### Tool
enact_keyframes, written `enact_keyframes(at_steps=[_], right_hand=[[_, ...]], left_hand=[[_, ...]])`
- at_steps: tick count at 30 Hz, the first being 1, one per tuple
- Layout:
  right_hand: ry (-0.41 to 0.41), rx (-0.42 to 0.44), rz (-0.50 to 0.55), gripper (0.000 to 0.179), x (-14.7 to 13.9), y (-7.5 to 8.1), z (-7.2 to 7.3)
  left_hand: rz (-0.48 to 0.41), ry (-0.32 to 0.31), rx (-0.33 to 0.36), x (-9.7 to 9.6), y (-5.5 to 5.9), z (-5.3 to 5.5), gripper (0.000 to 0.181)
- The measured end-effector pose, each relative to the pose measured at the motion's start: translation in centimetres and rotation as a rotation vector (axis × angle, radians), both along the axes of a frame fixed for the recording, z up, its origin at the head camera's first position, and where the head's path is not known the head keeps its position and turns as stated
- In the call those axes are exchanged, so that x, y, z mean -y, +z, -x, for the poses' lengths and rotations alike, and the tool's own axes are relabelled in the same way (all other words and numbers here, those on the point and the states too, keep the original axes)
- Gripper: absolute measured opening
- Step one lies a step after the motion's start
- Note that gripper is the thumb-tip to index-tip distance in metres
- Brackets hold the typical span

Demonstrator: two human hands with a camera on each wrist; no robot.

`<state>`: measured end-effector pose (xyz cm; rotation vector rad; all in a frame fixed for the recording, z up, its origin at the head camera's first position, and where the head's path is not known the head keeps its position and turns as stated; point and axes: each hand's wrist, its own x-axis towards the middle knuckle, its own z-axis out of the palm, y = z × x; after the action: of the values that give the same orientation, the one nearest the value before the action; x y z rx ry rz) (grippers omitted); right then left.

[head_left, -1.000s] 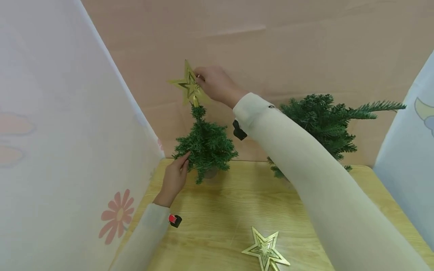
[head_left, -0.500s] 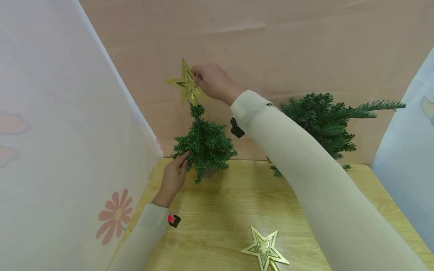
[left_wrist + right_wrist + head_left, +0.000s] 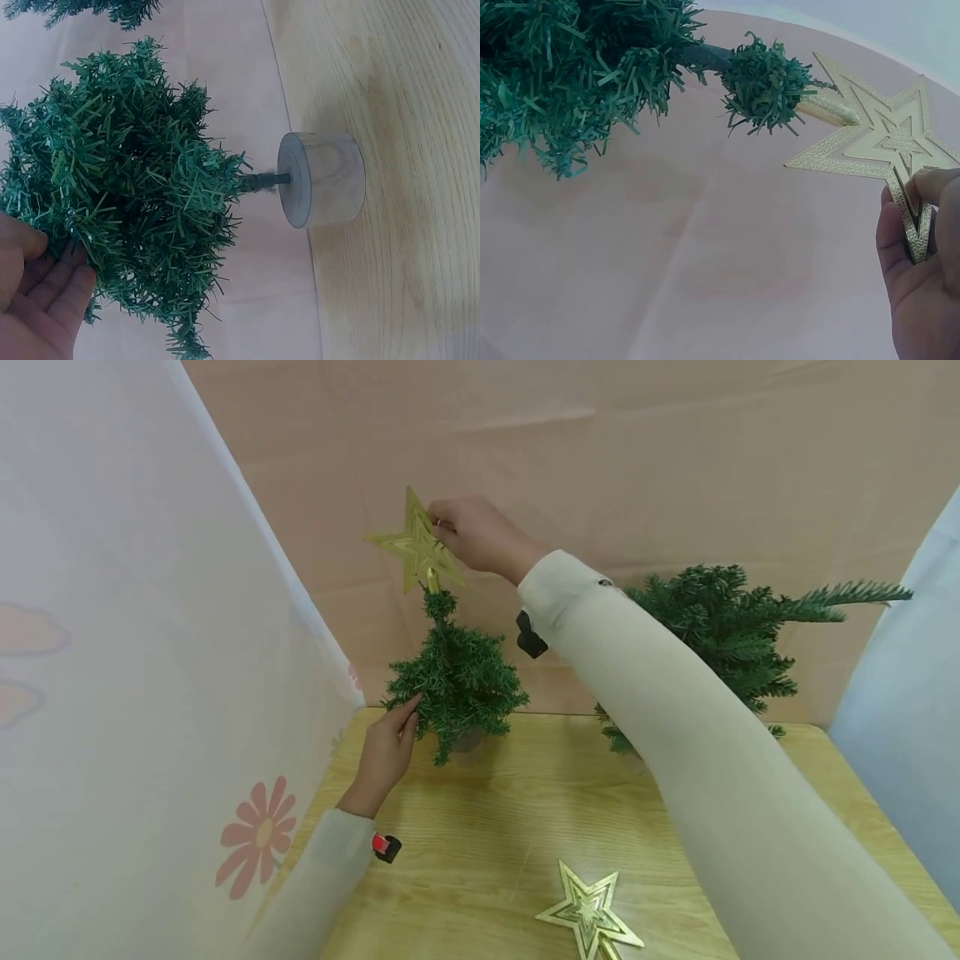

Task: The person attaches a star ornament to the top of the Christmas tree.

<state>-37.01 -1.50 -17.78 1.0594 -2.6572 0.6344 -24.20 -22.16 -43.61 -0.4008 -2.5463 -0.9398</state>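
Observation:
A small artificial Christmas tree (image 3: 457,681) stands at the table's back left on a round wooden base (image 3: 322,180). Above it, my right hand (image 3: 480,535) pinches one point of a gold star topper (image 3: 896,139) between thumb and fingers. The star's gold tube (image 3: 829,109) meets the tuft at the tree's tip, and the star leans a little. Lower down, my left hand (image 3: 384,756) pinches the foliage on the tree's left side; in the left wrist view green needles show between thumb and fingers, whose tips are partly hidden in them.
A second gold star (image 3: 587,910) lies flat near the front of the wooden table (image 3: 465,852). Behind my right sleeve stands another green tree (image 3: 712,635), partly hidden, with one long branch reaching right. Cloth walls (image 3: 262,652) close in the left, back and right.
The star has turned slightly to face more toward the head camera, with the right hand still holding its point. My left hand keeps its place on the tree.

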Motion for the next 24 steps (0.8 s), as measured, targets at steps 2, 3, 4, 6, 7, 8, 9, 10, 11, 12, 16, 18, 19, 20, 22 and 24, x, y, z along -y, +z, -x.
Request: enact_keyframes(at_steps=[2, 3, 4, 6, 7, 8, 9, 10, 11, 12, 16, 18, 19, 20, 22, 24], right_hand=[[0.007, -0.002, 0.002, 0.021, 0.0, 0.1, 0.1], [0.009, -0.004, 0.000, 0.020, 0.0, 0.1, 0.1], [0.011, -0.005, -0.004, 0.020, 0.0, 0.2, 0.1], [0.009, -0.003, -0.016, 0.020, -0.2, 0.2, 0.2], [0.009, -0.003, -0.022, 0.020, -0.3, 0.2, 0.3], [0.009, 0.003, -0.024, 0.021, -0.5, 0.2, 0.4], [0.008, 0.007, -0.027, 0.021, -0.6, 0.2, 0.4], [0.002, 0.017, -0.028, 0.021, -0.9, 0.2, 0.4], [-0.004, 0.028, -0.027, 0.022, -1.1, 0.2, 0.4], [-0.005, 0.038, -0.020, 0.023, -1.2, 0.2, 0.4], [-0.008, 0.055, 0.008, 0.024, -1.5, 0.1, 0.2], [-0.005, 0.041, 0.014, 0.026, -1.6, -0.1, 0.3], [-0.003, 0.035, 0.012, 0.027, -1.7, -0.2, 0.4], [-0.008, 0.022, 0.005, 0.027, -1.7, -0.3, 0.5], [-0.024, 0.019, -0.017, 0.032, -1.9, -0.4, 0.6], [-0.042, 0.017, -0.035, 0.038, -2.2, -0.4, 0.7]], left_hand=[[-0.001, 0.003, -0.012, 0.0, 0.0, 0.0, 0.041], [-0.001, 0.007, -0.016, 0.0, 0.1, 0.0, 0.041], [-0.002, 0.009, -0.014, 0.0, 0.1, 0.0, 0.041], [-0.002, 0.008, -0.003, -0.1, 0.1, 0.0, 0.040], [-0.003, 0.008, 0.006, -0.1, 0.2, 0.0, 0.040], [-0.002, 0.009, 0.017, -0.2, 0.2, 0.0, 0.040], [-0.004, 0.006, 0.027, -0.3, 0.3, 0.0, 0.040], [-0.003, 0.002, 0.037, -0.4, 0.3, 0.0, 0.040], [-0.001, 0.001, 0.042, -0.5, 0.4, 0.1, 0.040], [-0.004, -0.001, 0.043, -0.6, 0.5, 0.1, 0.040], [-0.006, -0.008, 0.031, -0.8, 0.7, 0.4, 0.040], [-0.009, -0.012, 0.024, -0.9, 0.8, 0.7, 0.040], [-0.011, -0.015, 0.025, -1.0, 0.8, 0.9, 0.040], [-0.013, -0.014, 0.032, -1.1, 0.8, 1.0, 0.040], [-0.017, -0.017, 0.051, -1.2, 0.8, 1.1, 0.040], [-0.022, -0.019, 0.070, -1.3, 0.8, 1.2, 0.040]])
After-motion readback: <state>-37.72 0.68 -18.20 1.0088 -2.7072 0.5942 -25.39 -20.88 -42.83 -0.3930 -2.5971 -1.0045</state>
